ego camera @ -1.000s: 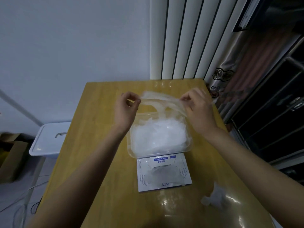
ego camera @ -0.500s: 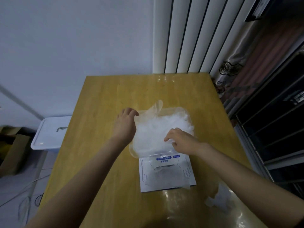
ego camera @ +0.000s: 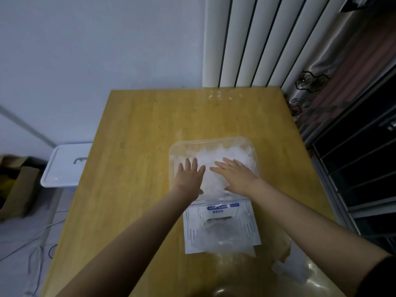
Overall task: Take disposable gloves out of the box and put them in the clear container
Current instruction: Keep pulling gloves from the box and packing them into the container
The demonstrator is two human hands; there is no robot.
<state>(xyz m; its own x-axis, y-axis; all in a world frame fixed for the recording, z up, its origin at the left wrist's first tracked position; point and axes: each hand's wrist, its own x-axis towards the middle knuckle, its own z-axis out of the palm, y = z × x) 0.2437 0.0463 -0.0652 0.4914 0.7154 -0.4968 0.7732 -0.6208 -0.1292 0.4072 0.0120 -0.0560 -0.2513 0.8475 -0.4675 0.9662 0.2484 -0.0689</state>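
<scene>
A clear plastic container sits mid-table, filled with a heap of crumpled translucent gloves. My left hand lies flat on the heap's left side with fingers straight. My right hand presses flat on the heap beside it, fingers pointing left and away. Just in front of the container lies the white glove box, printed with hand outlines and a blue label, with thin gloves spilling from its opening.
The wooden table stands against a white wall and radiator. A loose crumpled glove lies at the table's near right. A white lidded bin and a cardboard box stand on the floor to the left.
A second ago both hands pinched a stretched glove above the container. They lowered it in, and now both palms lie flat on the heap.
</scene>
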